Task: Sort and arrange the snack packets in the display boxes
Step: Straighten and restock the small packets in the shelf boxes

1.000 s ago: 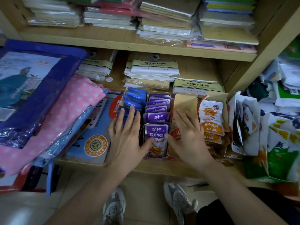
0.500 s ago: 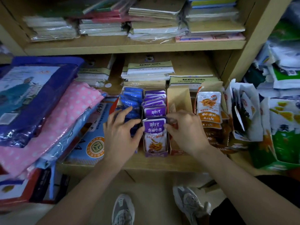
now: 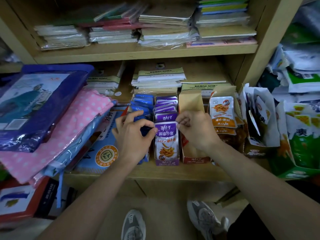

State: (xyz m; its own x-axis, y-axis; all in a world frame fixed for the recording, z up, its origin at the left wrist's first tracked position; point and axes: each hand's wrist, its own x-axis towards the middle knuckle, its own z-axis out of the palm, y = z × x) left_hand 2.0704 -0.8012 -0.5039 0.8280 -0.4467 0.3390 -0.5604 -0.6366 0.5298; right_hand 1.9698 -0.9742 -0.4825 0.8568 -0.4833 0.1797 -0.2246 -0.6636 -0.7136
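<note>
Several purple snack packets stand in a row in a purple display box (image 3: 167, 162) on the wooden shelf. The front purple packet (image 3: 165, 141) is pinched at its left top edge by my left hand (image 3: 133, 135) and at its right top edge by my right hand (image 3: 197, 130). To the left, blue packets (image 3: 141, 103) fill a second box, partly hidden by my left hand. A red-fronted box (image 3: 190, 103) to the right shows a bare cardboard back. Orange packets (image 3: 222, 111) stand further right.
Folded pink dotted cloth (image 3: 60, 132) and a blue plastic-wrapped pack (image 3: 43, 104) lie at left. Stacks of notebooks (image 3: 159, 78) sit behind the boxes and on the upper shelf. Open white and green packet cartons (image 3: 263, 118) crowd the right. My shoes stand on the floor below.
Both hands went from lying flat against the boxes to curling in and pinching the top corners of the front purple packet. The camera moved closer and lower.
</note>
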